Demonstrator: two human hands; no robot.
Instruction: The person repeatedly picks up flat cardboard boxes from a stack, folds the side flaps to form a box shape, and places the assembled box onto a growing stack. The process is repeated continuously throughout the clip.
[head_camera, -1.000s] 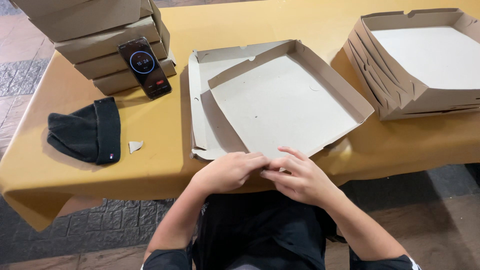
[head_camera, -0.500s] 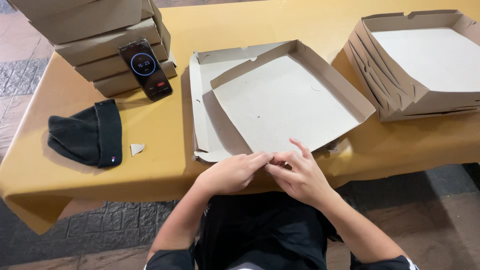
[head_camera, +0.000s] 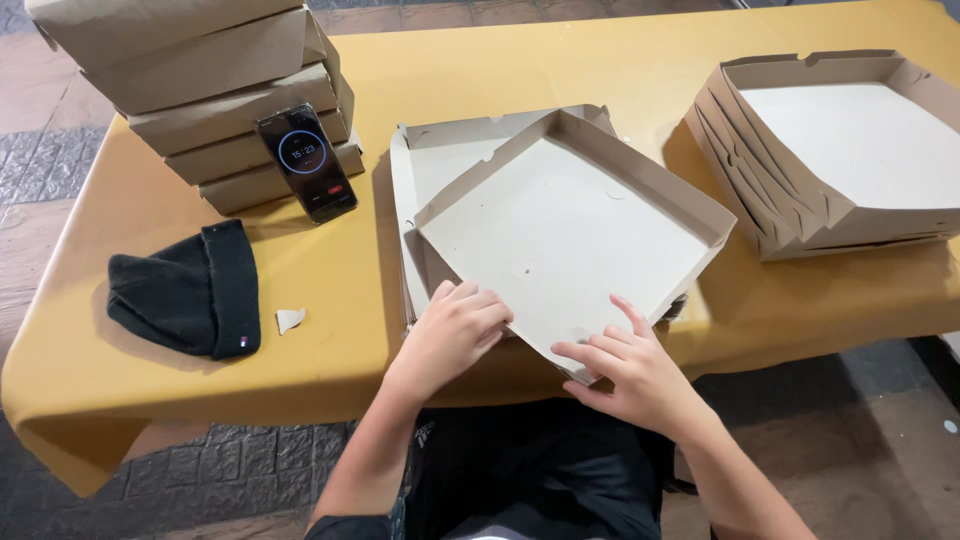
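A half-folded brown cardboard box tray (head_camera: 560, 225) lies tilted on the yellow table (head_camera: 500, 60), resting on another flat cardboard piece (head_camera: 440, 150). My left hand (head_camera: 452, 330) presses on the tray's near left edge, fingers curled over it. My right hand (head_camera: 625, 365) grips the tray's near corner, fingers spread on the inside face. Both hands are at the table's front edge.
A stack of closed cardboard boxes (head_camera: 200, 100) stands at the back left with a phone (head_camera: 306, 162) leaning on it. Nested open box trays (head_camera: 830, 150) sit at the right. A black knit cap (head_camera: 190, 290) and a small cardboard scrap (head_camera: 289, 319) lie at the left.
Both hands have moved apart along the tray's near edge. The near side wall that they pinched together before is now pressed flatter, and the tray has shifted slightly.
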